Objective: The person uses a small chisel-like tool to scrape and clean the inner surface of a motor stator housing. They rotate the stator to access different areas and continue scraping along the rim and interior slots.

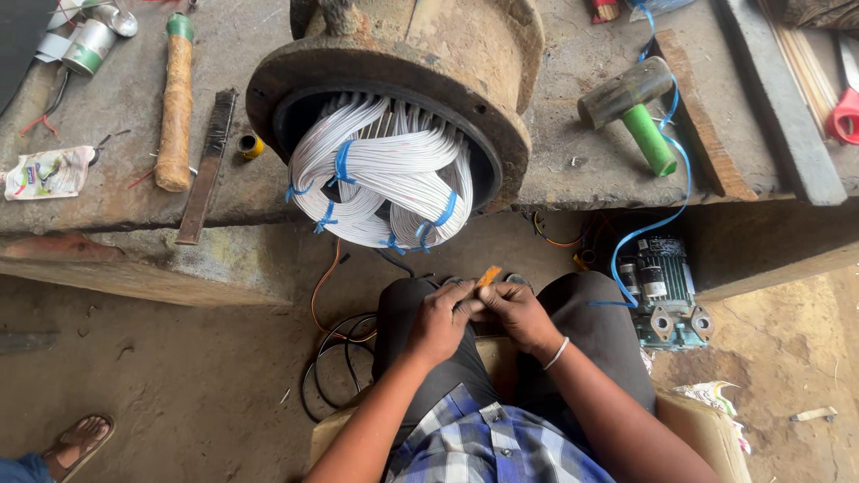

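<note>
Two hands meet over the person's lap, between the knees. The left hand point(440, 320) and the right hand point(516, 313) touch at the fingertips, and both sets of fingers are pinched on a small orange strip point(489, 275) that sticks up at a slant from between them. A thin bangle point(557, 353) circles the right wrist.

Just beyond the knees, on the edge of the low concrete bench point(107, 192), lies a large rusty motor housing point(501, 134) with its open end facing the person. Inside it, bundles of white winding wire point(385, 174) loop across the opening, tied in several places with blue ties point(341, 163).

To the right on the bench lies a mallet with a green handle point(642, 112), and a blue cord point(667, 201) trails from there down to a small teal motor point(664, 291) on the floor beside the right knee. To the left lie a wire brush point(208, 165), a wrapped stick with a green tip point(176, 98) and a tape roll point(88, 46). A black cable coil point(335, 362) rests on the floor by the left knee.
</note>
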Available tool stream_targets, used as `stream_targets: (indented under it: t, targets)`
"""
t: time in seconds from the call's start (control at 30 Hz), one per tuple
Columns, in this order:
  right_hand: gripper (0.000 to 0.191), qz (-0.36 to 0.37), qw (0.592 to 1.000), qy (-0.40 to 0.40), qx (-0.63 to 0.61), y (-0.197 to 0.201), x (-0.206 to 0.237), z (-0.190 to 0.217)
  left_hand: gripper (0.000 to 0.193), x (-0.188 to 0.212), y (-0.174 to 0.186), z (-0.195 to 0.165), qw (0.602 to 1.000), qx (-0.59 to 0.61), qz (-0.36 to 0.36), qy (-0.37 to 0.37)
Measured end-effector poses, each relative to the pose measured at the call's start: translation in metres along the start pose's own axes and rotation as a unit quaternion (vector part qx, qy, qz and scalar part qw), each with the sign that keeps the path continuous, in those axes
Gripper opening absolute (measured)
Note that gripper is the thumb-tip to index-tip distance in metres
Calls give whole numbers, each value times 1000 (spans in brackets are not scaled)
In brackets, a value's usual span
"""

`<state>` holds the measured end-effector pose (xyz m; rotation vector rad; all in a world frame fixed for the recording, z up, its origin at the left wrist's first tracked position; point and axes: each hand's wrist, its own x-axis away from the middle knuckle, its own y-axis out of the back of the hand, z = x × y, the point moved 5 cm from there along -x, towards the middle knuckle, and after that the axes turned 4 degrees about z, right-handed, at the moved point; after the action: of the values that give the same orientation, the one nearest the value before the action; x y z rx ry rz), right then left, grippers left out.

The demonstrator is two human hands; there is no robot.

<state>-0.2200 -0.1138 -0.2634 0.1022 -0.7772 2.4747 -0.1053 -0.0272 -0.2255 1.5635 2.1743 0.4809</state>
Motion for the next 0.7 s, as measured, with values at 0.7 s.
stream_targets:
  t: [0.7]
  targets:
    - [53, -117, 980, -40, 156, 50, -24, -12, 11, -35, 72, 25, 980, -103, -148, -86]
